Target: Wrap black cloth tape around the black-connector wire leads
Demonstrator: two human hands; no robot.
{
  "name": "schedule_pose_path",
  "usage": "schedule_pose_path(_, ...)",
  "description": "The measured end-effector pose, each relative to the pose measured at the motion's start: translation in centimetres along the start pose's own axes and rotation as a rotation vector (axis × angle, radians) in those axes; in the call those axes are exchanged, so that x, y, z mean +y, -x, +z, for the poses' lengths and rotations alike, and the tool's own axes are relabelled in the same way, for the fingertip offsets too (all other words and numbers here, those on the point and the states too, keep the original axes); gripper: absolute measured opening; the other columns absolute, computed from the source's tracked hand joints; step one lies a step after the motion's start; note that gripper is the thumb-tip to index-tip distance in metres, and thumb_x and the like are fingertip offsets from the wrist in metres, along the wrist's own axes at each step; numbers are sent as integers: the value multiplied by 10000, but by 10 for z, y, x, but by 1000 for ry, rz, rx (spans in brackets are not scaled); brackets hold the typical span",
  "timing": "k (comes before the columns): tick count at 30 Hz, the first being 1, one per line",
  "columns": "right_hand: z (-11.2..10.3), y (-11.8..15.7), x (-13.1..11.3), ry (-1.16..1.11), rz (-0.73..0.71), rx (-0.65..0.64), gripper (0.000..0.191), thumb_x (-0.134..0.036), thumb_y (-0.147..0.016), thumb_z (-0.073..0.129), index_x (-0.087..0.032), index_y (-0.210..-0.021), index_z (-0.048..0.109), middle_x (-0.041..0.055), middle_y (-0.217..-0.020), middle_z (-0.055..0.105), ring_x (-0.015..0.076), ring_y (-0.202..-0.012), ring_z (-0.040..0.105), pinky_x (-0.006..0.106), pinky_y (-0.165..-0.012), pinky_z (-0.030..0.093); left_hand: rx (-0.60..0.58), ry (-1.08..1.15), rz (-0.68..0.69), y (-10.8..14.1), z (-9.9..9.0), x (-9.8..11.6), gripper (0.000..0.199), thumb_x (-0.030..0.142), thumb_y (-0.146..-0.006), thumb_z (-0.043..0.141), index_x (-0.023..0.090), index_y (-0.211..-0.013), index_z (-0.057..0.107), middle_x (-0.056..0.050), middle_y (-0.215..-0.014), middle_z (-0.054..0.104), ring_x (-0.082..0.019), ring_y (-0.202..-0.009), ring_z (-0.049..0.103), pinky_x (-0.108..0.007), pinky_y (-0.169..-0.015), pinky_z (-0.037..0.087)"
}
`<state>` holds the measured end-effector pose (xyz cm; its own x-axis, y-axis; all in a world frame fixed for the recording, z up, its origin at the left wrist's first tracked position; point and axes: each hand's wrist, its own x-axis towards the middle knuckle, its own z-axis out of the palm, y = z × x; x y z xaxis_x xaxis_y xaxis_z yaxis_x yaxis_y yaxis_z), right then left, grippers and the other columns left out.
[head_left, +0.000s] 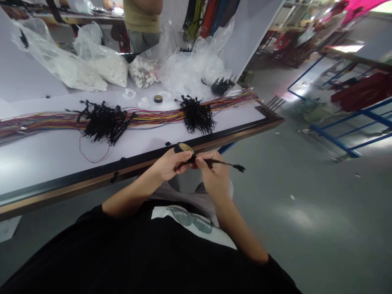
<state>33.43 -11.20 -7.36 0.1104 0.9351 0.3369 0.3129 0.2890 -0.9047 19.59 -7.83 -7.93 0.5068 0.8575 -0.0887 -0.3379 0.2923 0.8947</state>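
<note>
My left hand (169,164) is closed on a roll of black tape (184,148), which stands up above the thumb and shows a tan core. Close beside it, my right hand (214,173) pinches a thin black cable (225,163). A small black connector (239,168) hangs from the cable's free end, out to the right. Between the two hands the tape and cable come together, though fingers hide just how they touch. Both hands are over my lap, in front of the table's near edge.
Long coloured wires (159,118) cross the white table (61,163) with two black cable bundles (105,122), (199,114). Behind them are plastic bags (107,65) of white parts and another tape roll (158,99). A blue-framed rack (339,143) stands at right. A person (142,24) is across the table.
</note>
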Motion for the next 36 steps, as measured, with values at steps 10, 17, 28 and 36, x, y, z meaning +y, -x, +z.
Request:
schedule_pose_path(10, -22, -15, -11, 83, 2, -108, 113, -300, -707, 658, -223, -645, 603, -23, -664, 637, 151, -652, 599, 306, -653, 471, -199, -521, 253, 18, -10, 19, 478, 468, -567, 758, 185, -896, 556, -34, -894, 566, -152, -775, 529, -259, -662, 443)
schedule_pose_path(17, -12, -4, -19, 133, -28, -88, 90, -318, -769, 604, -239, -731, 624, -5, -733, 653, 175, -728, 621, 316, -676, 491, 185, -804, 400, 10, 5, 10, 77, 125, -704, 564, 182, -669, 603, 3, -703, 610, -129, -701, 565, -255, -700, 453)
schedule_pose_path(28, -5, -2, -12, 92, -158, -15, 77, -293, -802, 589, -242, -749, 566, 13, -826, 665, 177, -782, 637, 348, -707, 522, 144, -43, 214, 6, 1, 5, 520, 399, -604, 766, 180, -1002, 513, 0, -837, 597, -81, -584, 574, -211, -520, 470)
schedule_pose_path(36, -1, 1, -7, 11, -54, -31, 104, -303, -778, 608, -236, -705, 575, 11, -800, 676, 180, -756, 651, 350, -691, 520, -12, 76, -25, 3, -3, 4, 460, 503, -577, 758, 168, -838, 583, 23, -591, 514, -68, -473, 461, -193, -393, 316)
